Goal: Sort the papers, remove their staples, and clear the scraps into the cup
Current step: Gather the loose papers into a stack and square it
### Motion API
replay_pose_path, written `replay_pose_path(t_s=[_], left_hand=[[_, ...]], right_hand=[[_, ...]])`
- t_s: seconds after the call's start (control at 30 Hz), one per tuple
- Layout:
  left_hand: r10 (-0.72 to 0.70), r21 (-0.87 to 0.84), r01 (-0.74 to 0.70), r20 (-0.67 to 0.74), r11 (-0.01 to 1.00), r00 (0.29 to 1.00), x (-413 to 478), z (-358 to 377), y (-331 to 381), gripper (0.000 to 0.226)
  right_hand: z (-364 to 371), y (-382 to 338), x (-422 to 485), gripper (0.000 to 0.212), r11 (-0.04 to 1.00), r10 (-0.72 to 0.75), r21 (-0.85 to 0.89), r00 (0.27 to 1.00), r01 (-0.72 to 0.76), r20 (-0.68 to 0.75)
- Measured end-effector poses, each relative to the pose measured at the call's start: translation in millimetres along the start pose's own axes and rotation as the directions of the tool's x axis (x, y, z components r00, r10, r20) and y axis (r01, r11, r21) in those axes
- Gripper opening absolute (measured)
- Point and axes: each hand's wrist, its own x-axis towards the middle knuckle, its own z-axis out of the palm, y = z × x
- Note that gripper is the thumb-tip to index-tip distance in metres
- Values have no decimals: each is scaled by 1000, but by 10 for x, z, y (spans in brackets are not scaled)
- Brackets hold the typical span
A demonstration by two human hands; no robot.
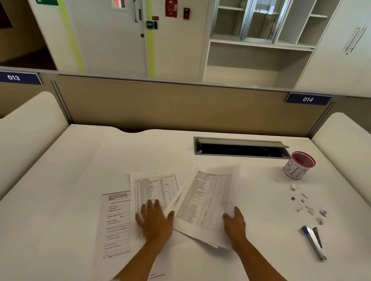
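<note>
Left grip [153, 218] pressing papers [153, 185], right grip [235, 224] pinching sheet [207, 194]

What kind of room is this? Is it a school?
Probably an office: a desk with printed papers, boxed in by a partition with a numbered tag, and storage cupboards behind.
</note>
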Motion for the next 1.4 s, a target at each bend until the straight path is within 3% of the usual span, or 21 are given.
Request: replay_pose_path(t_s=[0.17, 0.33, 0.4, 0.47, 0.53, 0.63, 0.7, 1.07, 1.23, 1.4], left_hand=[[-348, -27, 349, 40, 937, 937, -168, -69, -230, 106], [-415, -52, 421, 100, 906, 904, -158, -199, -280, 126], [-416, -146, 433, 132, 890, 900, -139, -271, -282, 128], [-397, -329, 429, 164, 841, 903, -124, -325, -311, 123], [-361, -471, 399, 173, 787, 916, -130, -346, -361, 102], [-337, -542, 361, 147, 759, 930, -187, -393, -436, 55], [-328, -549, 337, 118, 765, 937, -240, -434, -499, 44], [-332, -477, 342, 109, 810, 937, -577, -526, -1104, 44], [-327, -463, 335, 101, 821, 940, -747, -491, -1304, 43], [-400, -236, 400, 50, 886, 915, -823, -503, -1340, 49]], right_hand=[[-79, -17, -27, 54, 999, -32, -11, 999, 32, 11], [-92, -35, -61, 49, 997, -68, -42, 996, 70, 52], [-87, -59, -71, 48, 996, -70, -43, 995, 73, 75], [-86, -88, -94, 48, 996, -76, -45, 991, 82, 106], [-73, -90, -105, 47, 994, -89, -46, 987, 96, 137], [-49, -102, -131, 42, 990, -120, -44, 976, 130, 184], [-20, -128, -179, 36, 987, -143, -39, 966, 155, 214], [487, -103, -422, 47, 975, -140, -94, 887, 200, 440], [709, -118, -638, 42, 939, -179, -166, 840, 301, 512], [850, -84, -782, 44, 876, -227, -239, 797, 418, 559]])
